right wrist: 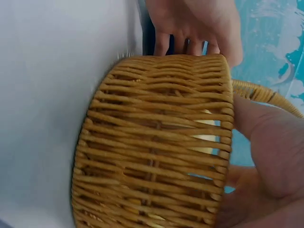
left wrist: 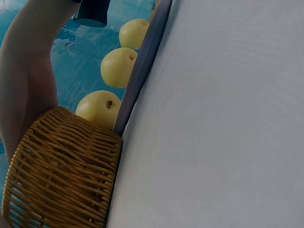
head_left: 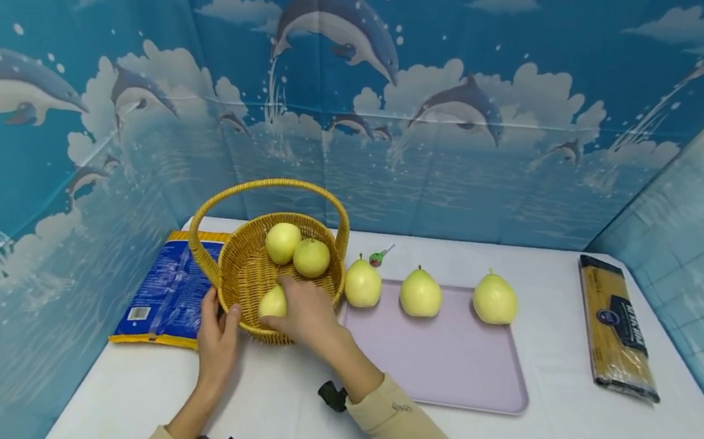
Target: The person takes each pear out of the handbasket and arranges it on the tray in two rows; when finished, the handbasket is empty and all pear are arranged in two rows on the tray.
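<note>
A yellow wicker basket (head_left: 249, 266) with a tall arched handle stands on the table, tipped slightly toward me in the head view. Inside it lie two yellow-green pears (head_left: 283, 243). My right hand (head_left: 308, 319) reaches over the near rim and grips a third pear (head_left: 273, 302) low in the basket; its fingertips are partly hidden. My left hand (head_left: 218, 342) rests against the basket's near left outer side, its fingers fairly straight and its thumb by the rim. The right wrist view shows the woven wall (right wrist: 156, 142) with the left hand's fingers (right wrist: 161, 43) touching its side.
A lilac tray (head_left: 439, 367) lies right of the basket, with three pears (head_left: 420, 292) along its far edge. Behind them is a small green lollipop-like thing (head_left: 376, 258). A blue-and-yellow packet (head_left: 167, 293) lies left, a spaghetti pack (head_left: 616, 329) far right. A dolphin-print curtain (head_left: 358, 162) backs the table.
</note>
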Demonstrator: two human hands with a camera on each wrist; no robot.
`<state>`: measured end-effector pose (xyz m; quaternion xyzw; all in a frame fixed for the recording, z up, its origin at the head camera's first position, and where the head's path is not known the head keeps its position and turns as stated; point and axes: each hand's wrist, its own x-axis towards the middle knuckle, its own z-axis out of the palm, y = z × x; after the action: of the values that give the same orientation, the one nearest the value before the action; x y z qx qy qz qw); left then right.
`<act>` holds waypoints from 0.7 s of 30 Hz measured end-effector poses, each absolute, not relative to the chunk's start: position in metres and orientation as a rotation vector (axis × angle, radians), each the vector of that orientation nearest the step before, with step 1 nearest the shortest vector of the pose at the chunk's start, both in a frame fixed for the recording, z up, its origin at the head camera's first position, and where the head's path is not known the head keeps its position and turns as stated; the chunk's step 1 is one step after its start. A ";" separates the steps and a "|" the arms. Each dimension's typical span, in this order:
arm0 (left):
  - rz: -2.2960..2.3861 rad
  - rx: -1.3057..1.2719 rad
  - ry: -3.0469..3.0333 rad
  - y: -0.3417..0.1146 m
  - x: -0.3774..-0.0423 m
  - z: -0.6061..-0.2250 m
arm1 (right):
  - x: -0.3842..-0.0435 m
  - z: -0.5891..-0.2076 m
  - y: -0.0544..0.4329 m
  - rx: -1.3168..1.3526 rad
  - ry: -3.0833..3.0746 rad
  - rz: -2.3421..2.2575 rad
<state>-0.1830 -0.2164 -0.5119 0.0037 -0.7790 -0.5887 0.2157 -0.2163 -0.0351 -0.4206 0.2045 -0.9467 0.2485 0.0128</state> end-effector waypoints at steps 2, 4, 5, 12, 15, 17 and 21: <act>-1.631 0.017 -2.164 -0.216 -0.183 -0.512 | -0.218 -0.422 -0.038 0.625 -2.963 0.803; -1.632 0.016 -2.166 -0.216 -0.182 -0.511 | -0.220 -0.423 -0.040 0.613 -2.965 0.836; -1.634 0.014 -2.167 -0.216 -0.182 -0.511 | -0.220 -0.424 -0.040 0.605 -2.961 0.844; -1.644 0.002 -2.164 -0.216 -0.184 -0.512 | -0.223 -0.432 -0.041 0.565 -2.875 0.915; -1.630 0.009 -2.169 -0.217 -0.184 -0.513 | -0.220 -0.430 -0.039 0.565 -2.804 1.013; -1.622 0.010 -2.172 -0.217 -0.184 -0.513 | -0.216 -0.424 -0.036 0.564 -2.747 1.099; -1.621 0.005 -2.173 -0.217 -0.183 -0.513 | -0.205 -0.408 -0.024 0.529 -2.656 1.232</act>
<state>-0.1829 -0.2173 -0.5131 0.0020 -0.7829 -0.5843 0.2137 -0.2045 -0.0238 -0.4078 0.1771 -0.8896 0.4128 0.0829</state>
